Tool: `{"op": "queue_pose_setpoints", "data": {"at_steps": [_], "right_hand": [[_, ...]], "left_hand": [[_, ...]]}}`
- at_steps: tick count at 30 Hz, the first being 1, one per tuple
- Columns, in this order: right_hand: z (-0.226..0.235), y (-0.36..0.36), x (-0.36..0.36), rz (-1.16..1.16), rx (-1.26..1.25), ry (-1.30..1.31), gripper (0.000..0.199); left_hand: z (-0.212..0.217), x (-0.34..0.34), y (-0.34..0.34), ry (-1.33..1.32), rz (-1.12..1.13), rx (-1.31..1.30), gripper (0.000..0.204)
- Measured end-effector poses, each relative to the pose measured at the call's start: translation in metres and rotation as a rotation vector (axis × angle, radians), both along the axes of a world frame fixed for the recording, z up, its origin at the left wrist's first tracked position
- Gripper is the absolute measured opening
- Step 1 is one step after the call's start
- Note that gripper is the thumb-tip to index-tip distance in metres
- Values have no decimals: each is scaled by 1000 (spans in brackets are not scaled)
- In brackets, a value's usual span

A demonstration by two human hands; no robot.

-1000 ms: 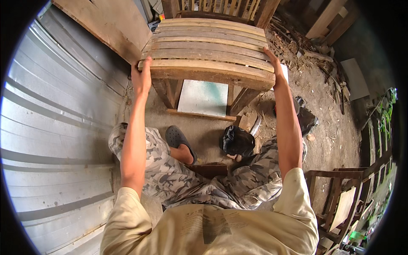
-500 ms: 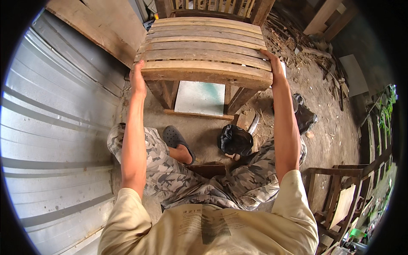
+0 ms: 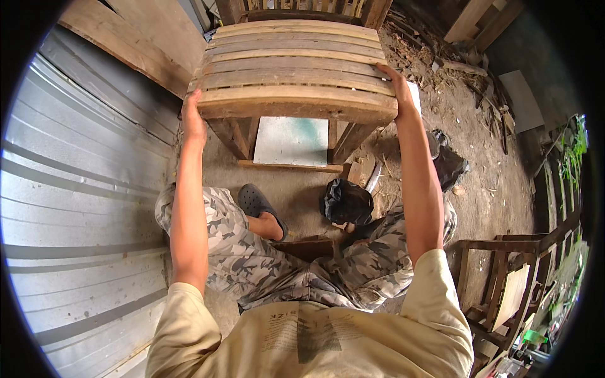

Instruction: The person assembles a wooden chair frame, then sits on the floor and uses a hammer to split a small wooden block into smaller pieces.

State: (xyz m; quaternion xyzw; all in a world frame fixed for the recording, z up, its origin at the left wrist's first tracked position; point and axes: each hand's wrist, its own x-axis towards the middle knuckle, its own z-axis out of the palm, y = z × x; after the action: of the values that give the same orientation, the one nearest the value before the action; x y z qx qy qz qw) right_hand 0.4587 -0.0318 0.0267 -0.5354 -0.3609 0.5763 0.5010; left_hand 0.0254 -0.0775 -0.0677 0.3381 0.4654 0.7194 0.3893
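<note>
A wooden chair (image 3: 296,79) with a slatted seat stands in front of me, its upright back at the far end. My left hand (image 3: 193,116) grips the near left corner of the seat, its thumb at the edge and its other fingers hidden. On the opposite side my right hand (image 3: 401,94) holds the seat's right edge, with fingertips showing over the slat ends. Beneath the seat, a white board (image 3: 291,142) with a greenish smear rests between the legs, behind a low crossbar (image 3: 290,166).
Corrugated metal sheeting (image 3: 82,208) runs along my left, below a wooden plank (image 3: 126,53). A black plastic bag (image 3: 346,201) lies between my feet, near a dark clog (image 3: 261,208). Wood scraps (image 3: 469,66) litter the floor at right; a wooden frame (image 3: 504,283) stands closer.
Both hands keep their hold on the seat. Seat and hands appear slightly farther left, and the whole view has shifted a little too.
</note>
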Motion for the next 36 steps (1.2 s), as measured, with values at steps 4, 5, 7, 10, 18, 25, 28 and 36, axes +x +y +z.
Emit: {"op": "queue_pose_setpoints", "data": {"at_steps": [4, 5, 7, 10, 18, 25, 28, 36], "right_hand": [[-5, 1, 1, 6, 34, 49, 53], [-9, -1, 2, -13, 60, 41, 51], [-3, -4, -4, 0, 37, 41, 52], [-1, 5, 0, 39, -35, 72, 55], [6, 2, 3, 35, -83, -52, 65], [5, 2, 2, 41, 346, -677, 68], [18, -6, -14, 116, 332, -1105, 76], [15, 5, -26, 193, 510, -1560, 87]], "left_hand": [[2, 2, 0, 44, 27, -27, 60], [2, 6, -3, 35, 13, -32, 60], [0, -6, -2, 51, -2, -21, 61], [3, -3, 2, 81, 25, -40, 62], [34, 6, -18, 187, 19, -146, 61], [112, 27, -6, 1254, 156, -229, 72], [130, 64, 14, 1546, 23, -369, 85], [130, 105, 68, 1760, -228, -487, 90]]}}
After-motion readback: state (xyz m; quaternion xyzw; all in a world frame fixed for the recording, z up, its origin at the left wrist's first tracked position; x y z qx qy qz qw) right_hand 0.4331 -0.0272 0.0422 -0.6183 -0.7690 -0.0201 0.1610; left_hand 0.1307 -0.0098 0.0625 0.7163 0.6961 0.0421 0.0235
